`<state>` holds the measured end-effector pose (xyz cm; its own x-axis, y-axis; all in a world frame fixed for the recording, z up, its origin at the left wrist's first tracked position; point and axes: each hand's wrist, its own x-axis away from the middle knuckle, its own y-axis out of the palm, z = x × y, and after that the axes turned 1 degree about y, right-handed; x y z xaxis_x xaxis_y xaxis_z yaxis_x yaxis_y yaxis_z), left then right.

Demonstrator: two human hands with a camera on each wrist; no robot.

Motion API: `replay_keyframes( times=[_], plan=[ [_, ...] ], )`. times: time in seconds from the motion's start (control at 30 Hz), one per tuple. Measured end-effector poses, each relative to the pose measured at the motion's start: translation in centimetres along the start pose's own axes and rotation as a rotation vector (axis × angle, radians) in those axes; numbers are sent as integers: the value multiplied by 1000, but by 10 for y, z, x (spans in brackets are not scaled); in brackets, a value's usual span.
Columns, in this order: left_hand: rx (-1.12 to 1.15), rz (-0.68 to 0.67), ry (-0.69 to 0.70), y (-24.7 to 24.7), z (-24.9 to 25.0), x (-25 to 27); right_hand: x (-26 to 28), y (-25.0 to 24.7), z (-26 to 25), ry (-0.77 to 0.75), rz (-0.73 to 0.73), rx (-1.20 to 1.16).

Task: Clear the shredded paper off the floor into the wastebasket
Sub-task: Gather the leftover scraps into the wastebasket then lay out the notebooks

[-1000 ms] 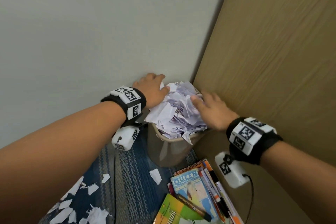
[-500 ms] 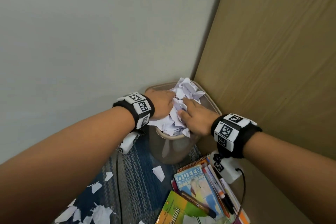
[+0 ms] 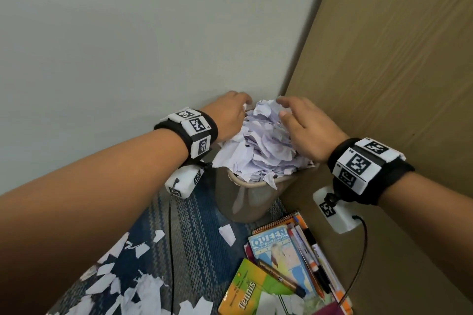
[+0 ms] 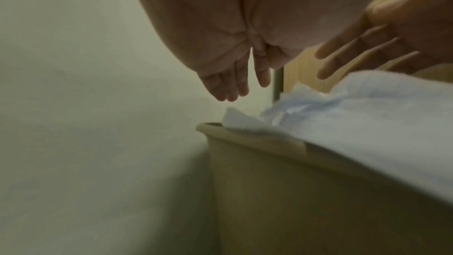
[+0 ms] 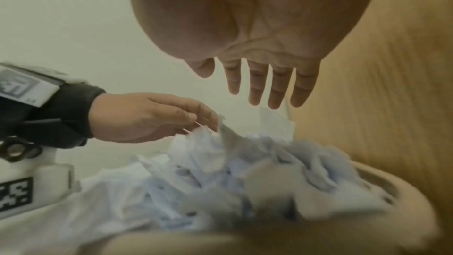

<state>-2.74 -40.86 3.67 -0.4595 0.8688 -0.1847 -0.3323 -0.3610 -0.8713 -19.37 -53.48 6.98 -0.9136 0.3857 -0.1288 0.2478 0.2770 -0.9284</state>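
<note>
A beige wastebasket (image 3: pixel 245 202) stands in the corner, heaped above its rim with white shredded paper (image 3: pixel 266 146). My left hand (image 3: pixel 231 116) hovers at the heap's left side, fingers straight and holding nothing; the left wrist view shows the same left hand (image 4: pixel 235 84) above the basket rim (image 4: pixel 250 139). My right hand (image 3: pixel 304 128) is lifted just over the heap's right side, fingers spread. In the right wrist view the right hand (image 5: pixel 267 88) hangs clear of the paper (image 5: pixel 232 177). More torn paper pieces (image 3: pixel 143 286) lie on the blue carpet at lower left.
A grey wall (image 3: pixel 128 46) is behind the basket and a wooden panel (image 3: pixel 396 71) to its right. Books (image 3: pixel 276 250), a green Tennis book (image 3: pixel 253 291) and pens (image 3: pixel 314 258) lie on the floor in front of the basket. One paper scrap (image 3: pixel 227 234) sits near the basket's foot.
Half a second ago both hands pressed the paper down into the basket. They have now lifted and spread apart, and the heap has sprung back up above the rim.
</note>
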Motion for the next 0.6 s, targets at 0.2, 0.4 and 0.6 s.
replay_keyframes(
  times=[0.2, 0.4, 0.6],
  plan=[
    [-37, 213, -52, -35, -58, 48, 5, 15, -81, -373, 141, -85],
    [-178, 24, -285, -16, -157, 177, 48, 118, -163, -615, -274, -83],
    [-288, -421, -726, 41, -235, 328, 77, 255, -136, 28, -525, 179]
  ],
)
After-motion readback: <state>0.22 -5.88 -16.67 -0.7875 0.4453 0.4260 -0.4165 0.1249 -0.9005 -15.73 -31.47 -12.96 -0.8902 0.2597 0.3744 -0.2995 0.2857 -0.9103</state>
